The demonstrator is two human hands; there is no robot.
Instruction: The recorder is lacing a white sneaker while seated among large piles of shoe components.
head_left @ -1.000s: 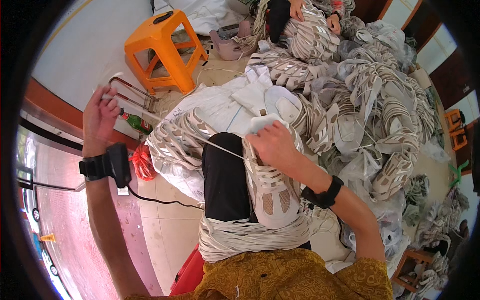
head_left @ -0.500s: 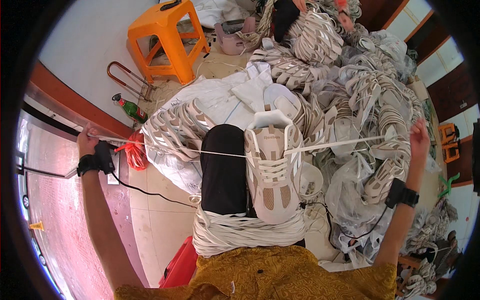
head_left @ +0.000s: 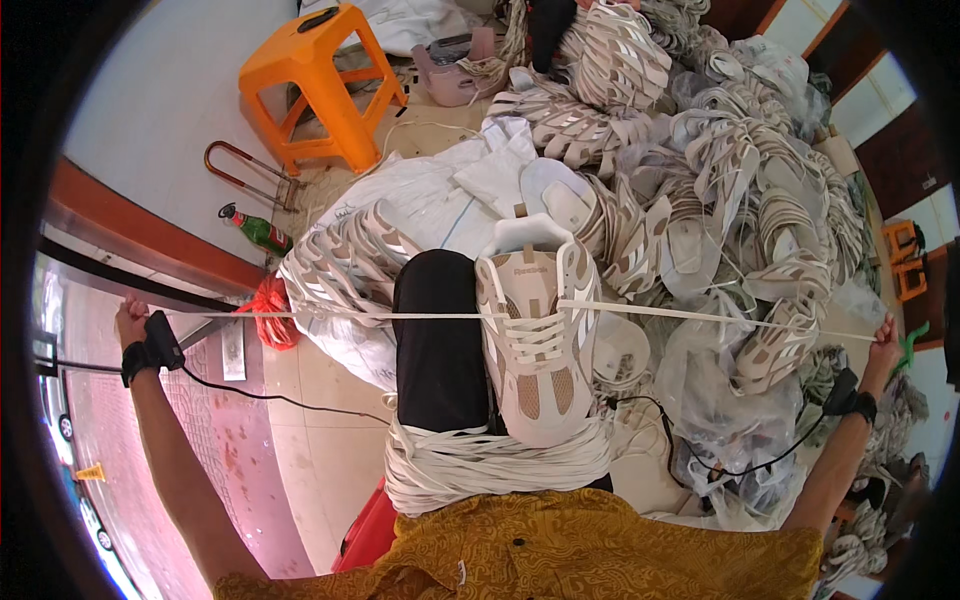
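Observation:
A beige and white shoe upper (head_left: pixel 538 424) rests on my right thigh, toe toward me, its lower eyelets laced in a criss-cross. From its upper eyelets a flat white shoelace (head_left: pixel 680 312) runs taut to both sides. My left hand (head_left: pixel 131 322) is closed on one end at far left, above the height of the lap. The other end is in my right hand (head_left: pixel 884 346), also closed, at far right. My black-clad left knee (head_left: pixel 436 345) lies beside the upper, under the lace. A thick bundle of loose white laces (head_left: pixel 480 468) lies across my lap.
Heaps of similar uppers (head_left: pixel 720 170) and clear plastic bags (head_left: pixel 700 400) fill the right side. More uppers (head_left: pixel 345 255) lie on a white sack (head_left: pixel 450 210). An orange stool (head_left: pixel 325 85), a green bottle (head_left: pixel 262 234) and a red bag (head_left: pixel 272 312) stand at left.
Both hands have spread farther apart and dropped lower in the picture, drawing out longer lace on each side. The upper stays on my thigh.

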